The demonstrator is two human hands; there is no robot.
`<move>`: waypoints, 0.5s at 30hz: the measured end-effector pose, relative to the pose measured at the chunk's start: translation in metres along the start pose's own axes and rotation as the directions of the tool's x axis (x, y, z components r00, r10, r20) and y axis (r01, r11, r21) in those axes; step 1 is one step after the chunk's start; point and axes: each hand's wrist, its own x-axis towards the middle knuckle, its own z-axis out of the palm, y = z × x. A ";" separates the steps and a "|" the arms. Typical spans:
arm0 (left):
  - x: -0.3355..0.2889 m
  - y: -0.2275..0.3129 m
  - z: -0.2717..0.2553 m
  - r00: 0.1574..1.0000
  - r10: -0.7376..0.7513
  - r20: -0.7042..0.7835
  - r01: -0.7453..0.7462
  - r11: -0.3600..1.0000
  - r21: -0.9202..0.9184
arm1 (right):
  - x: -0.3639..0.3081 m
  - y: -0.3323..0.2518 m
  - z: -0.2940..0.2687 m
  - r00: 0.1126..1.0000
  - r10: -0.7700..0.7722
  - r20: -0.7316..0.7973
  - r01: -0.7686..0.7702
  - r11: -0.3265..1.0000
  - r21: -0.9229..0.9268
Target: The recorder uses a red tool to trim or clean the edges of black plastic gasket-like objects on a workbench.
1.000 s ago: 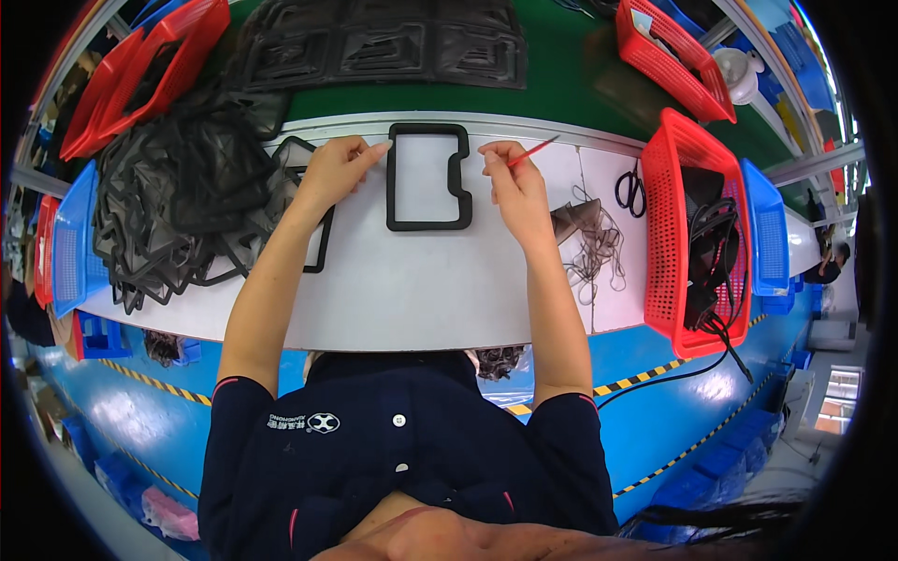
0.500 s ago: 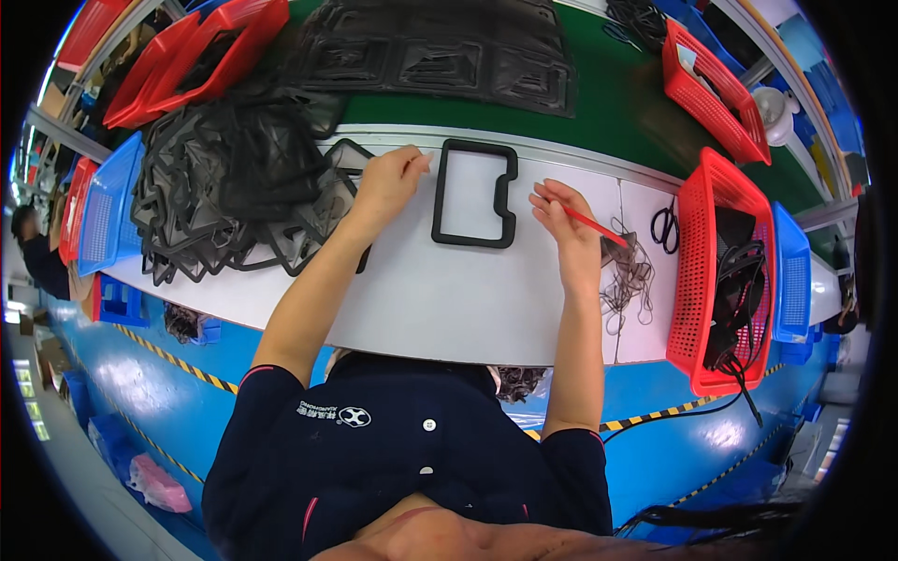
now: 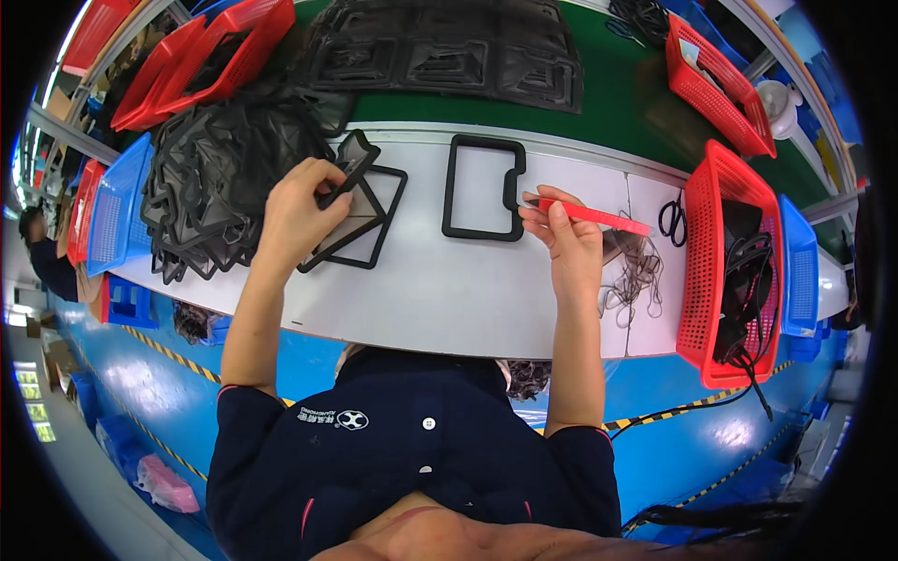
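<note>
My left hand (image 3: 301, 213) is closed on a black rectangular frame (image 3: 363, 161) with a dark film across it, lifted at a tilt beside the big pile of similar frames (image 3: 224, 178). Partly under it, another black frame (image 3: 393, 211) lies on the white table (image 3: 421, 299). Between my hands is a black open frame (image 3: 449, 187) with a notch in its right side, lying flat and untouched. My right hand (image 3: 569, 229) grips a slim red tool (image 3: 608, 220) with a dark pointed tip; its exact kind cannot be made out. The tip points toward the notched frame.
Dark thin scraps (image 3: 636, 271) lie right of my right hand, near black-handled scissors (image 3: 672, 222). A red basket (image 3: 697, 280) with black cables stands at the right edge. Beyond, moulded black sheets (image 3: 440, 61) rest on a green surface (image 3: 617, 122). Blue crates (image 3: 122, 206) stand left.
My left hand has moved left from near the notched frame to the pile and taken hold of a frame. In my right hand the red tool has turned, its tip now pointing left.
</note>
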 end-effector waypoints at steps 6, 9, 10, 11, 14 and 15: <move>-0.085 0.030 -0.004 0.836 0.458 0.301 -0.450 0.887 -0.100 | -0.031 0.020 0.028 0.905 0.297 0.305 -0.386 0.876 0.289; -0.110 0.019 0.025 0.756 0.473 0.452 -0.442 0.879 -0.181 | -0.047 0.037 0.032 0.809 0.377 0.450 -0.528 0.802 0.279; -0.112 0.018 0.028 0.752 0.431 0.499 -0.356 0.902 -0.243 | -0.052 0.041 0.032 0.799 0.371 0.474 -0.525 0.814 0.247; -0.111 0.020 0.025 0.746 0.385 0.543 -0.264 0.920 -0.290 | -0.054 0.043 0.033 0.802 0.380 0.461 -0.510 0.837 0.197; -0.081 0.038 0.018 0.881 0.433 0.189 -0.395 0.895 -0.209 | -0.053 0.041 0.036 0.830 0.356 0.430 -0.452 0.881 0.142; -0.067 0.047 0.026 0.884 0.457 0.097 -0.444 0.887 -0.130 | -0.053 0.036 0.040 0.845 0.324 0.427 -0.421 0.894 0.155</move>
